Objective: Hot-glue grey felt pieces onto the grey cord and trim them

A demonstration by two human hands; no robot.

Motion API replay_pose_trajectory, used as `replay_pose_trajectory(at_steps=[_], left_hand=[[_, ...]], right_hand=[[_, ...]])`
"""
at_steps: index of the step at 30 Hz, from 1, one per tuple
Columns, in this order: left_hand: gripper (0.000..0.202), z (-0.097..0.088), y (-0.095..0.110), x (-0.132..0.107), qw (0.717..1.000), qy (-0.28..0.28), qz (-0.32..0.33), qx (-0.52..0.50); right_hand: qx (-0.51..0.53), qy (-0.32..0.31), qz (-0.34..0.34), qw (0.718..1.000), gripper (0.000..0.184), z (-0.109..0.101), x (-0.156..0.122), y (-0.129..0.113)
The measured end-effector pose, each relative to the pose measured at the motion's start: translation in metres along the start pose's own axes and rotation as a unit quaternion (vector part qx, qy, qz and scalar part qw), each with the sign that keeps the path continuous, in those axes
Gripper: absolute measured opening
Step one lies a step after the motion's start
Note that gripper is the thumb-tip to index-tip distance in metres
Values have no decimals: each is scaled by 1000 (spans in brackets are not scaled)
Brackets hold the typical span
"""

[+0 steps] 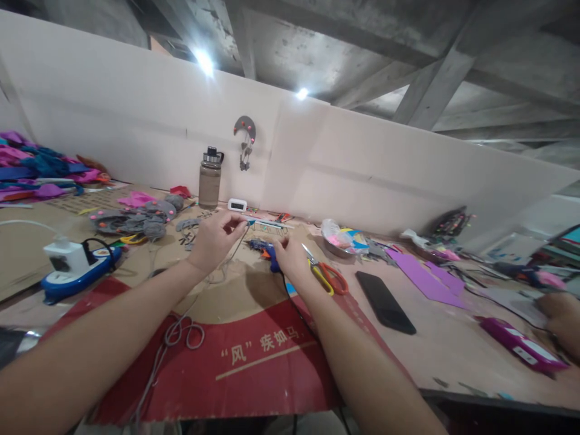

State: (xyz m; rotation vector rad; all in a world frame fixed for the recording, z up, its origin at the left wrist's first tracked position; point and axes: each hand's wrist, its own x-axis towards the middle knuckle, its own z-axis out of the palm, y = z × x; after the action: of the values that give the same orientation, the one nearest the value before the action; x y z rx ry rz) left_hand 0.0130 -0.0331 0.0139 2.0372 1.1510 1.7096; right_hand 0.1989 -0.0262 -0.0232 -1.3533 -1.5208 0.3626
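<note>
My left hand (217,240) is closed in a pinch on a thin grey cord, which hangs from the fingertips. A small bluish bit shows at those fingertips, too small to name. The cord (185,333) runs loosely down over the cardboard in loops. My right hand (290,261) is also closed, its thumb and fingers together; what they hold, if anything, cannot be made out. Beside its fingers lies a blue glue gun (273,258), partly hidden. Scissors (327,277) with orange and yellow handles rest just right of that hand.
Red-and-brown cardboard (272,374) covers the table before me. A bottle (209,181) and small white clock (237,205) stand behind. Left are a power strip (81,275) and grey felt pieces (131,220); right, a phone (385,302), purple sheets (421,281) and a co-worker's hand (562,320).
</note>
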Motion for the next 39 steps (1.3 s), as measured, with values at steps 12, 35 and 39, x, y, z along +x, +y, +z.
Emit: replay_pose_trajectory(at_steps=[12,35,39], left_hand=[[14,5,8,-5,999,-26,11,34],[13,9,16,-6,983,-108,-77,-126],[12,8,16,-6,984,-113,-76,-118]], right_hand=[[428,-132,78,891,23,10,-23,-58],[162,-9,-15,987,13,-3,-22,-54],[161,-4,-20,987,13,-3,-21,-52]])
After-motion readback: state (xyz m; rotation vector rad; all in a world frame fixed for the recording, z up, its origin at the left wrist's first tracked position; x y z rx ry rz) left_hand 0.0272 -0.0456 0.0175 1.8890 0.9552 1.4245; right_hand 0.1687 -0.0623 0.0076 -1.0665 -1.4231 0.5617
